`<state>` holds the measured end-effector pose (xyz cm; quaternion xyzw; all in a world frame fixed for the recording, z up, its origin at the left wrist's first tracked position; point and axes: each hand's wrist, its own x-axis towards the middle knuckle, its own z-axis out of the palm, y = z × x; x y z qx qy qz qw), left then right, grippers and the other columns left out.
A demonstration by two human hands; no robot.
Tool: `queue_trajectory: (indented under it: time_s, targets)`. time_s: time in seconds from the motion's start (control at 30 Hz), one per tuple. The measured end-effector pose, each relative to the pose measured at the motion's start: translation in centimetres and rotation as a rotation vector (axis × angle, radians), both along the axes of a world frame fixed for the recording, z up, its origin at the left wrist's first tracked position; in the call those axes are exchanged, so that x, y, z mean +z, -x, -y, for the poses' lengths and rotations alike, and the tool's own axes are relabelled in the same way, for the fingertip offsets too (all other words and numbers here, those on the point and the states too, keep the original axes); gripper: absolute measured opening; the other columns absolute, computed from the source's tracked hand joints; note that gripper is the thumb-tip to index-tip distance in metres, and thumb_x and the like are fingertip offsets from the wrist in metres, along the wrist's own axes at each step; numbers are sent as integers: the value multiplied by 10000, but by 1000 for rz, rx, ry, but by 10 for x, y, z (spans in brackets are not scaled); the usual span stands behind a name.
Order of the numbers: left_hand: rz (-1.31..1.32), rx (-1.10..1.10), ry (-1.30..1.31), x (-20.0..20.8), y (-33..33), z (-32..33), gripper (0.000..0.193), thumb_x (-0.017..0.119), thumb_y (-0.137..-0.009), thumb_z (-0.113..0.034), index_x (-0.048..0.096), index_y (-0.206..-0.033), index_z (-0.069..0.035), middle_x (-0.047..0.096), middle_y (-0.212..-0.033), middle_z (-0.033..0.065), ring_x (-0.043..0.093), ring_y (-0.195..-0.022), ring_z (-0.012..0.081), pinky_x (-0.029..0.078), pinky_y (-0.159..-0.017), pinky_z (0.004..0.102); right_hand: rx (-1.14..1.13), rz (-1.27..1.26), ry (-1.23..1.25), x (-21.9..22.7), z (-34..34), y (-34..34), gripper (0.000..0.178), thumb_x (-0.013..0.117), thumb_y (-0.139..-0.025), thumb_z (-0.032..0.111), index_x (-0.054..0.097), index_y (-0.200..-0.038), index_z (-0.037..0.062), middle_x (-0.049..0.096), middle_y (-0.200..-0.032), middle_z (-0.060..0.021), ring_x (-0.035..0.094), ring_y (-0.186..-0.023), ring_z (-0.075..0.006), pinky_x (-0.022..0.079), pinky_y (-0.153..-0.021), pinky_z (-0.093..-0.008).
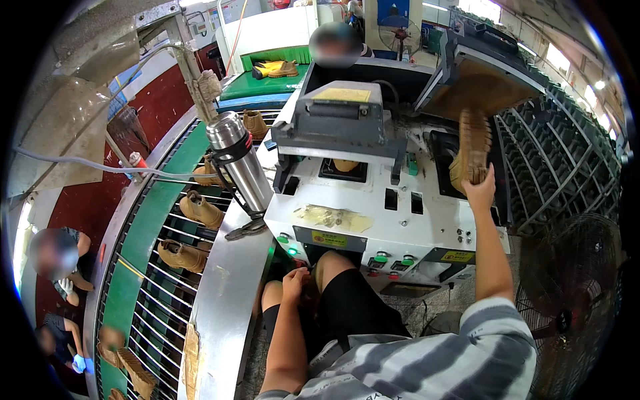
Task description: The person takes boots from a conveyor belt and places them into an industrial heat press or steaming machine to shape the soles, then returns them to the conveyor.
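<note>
My right hand (479,189) is closed round the toe or heel end of a tan boot (475,137), its ridged sole turned toward me. The boot is upright above the right station of a white machine (347,207), in front of a raised lid (477,90). My left hand (293,284) is low at the machine's front left, close to the green-lit buttons (292,251). Its fingers are curled, and whatever lies in them is hidden. At the left station the dark lid (340,127) is lowered, with a tan shoe part (345,165) showing beneath it.
A steel flask (239,160) and pliers (247,231) rest on the metal ledge at left. Beyond them, a roller conveyor (157,280) carries several tan boots (201,209). Co-workers are at far left and behind the machine. A fan (567,320) stands at right, beside a metal rack (560,153).
</note>
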<state>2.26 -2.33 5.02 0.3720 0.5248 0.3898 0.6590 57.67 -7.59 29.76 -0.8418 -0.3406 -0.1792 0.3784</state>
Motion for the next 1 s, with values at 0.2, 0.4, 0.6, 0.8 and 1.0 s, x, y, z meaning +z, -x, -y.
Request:
queue_trajectory:
  time_s: [0.2,0.4,0.6,0.8,1.0]
  targets:
    - [120,-64,32,-20,-1,-5,331,581,-910,-184,573,-1196,-16,681,-968,112,654,-853,195,502,-741,296,44,-261,-182,-46,56,-8,853,841,-666,326,459,-1339,-34,517,-1346,-183,505,-1214,-322,420,-991,-416]
    - [259,-360,-362,91,-37,33,556,625,-899,-125,377,-1389,-42,619,-1186,138,582,-1119,232,448,-951,339,480,-327,-229,-22,60,117,634,827,-743,317,592,-1230,-13,594,-1281,-109,538,-1148,-248,405,-991,-377]
    - [1039,-347,-397,168,31,50,863,780,-739,-361,357,-1440,-90,433,-1432,125,411,-1322,288,325,-1091,459,1203,-691,260,46,49,362,502,799,-748,256,631,-1160,23,677,-1045,-69,625,-956,-221,485,-858,-375]
    - [1013,542,-151,125,186,120,781,672,-714,-359,424,-1384,-41,530,-1335,188,555,-1161,379,484,-972,500,1749,-472,465,49,49,497,363,714,-835,274,658,-1094,26,684,-982,-153,660,-919,-282,509,-793,-340]
    - [714,861,-452,118,350,104,687,610,-826,-216,315,-1413,-16,464,-1367,197,499,-1235,350,458,-1023,478,1648,-576,527,-28,47,518,321,714,-838,211,657,-1067,-6,690,-978,-131,671,-891,-221,520,-781,-308]
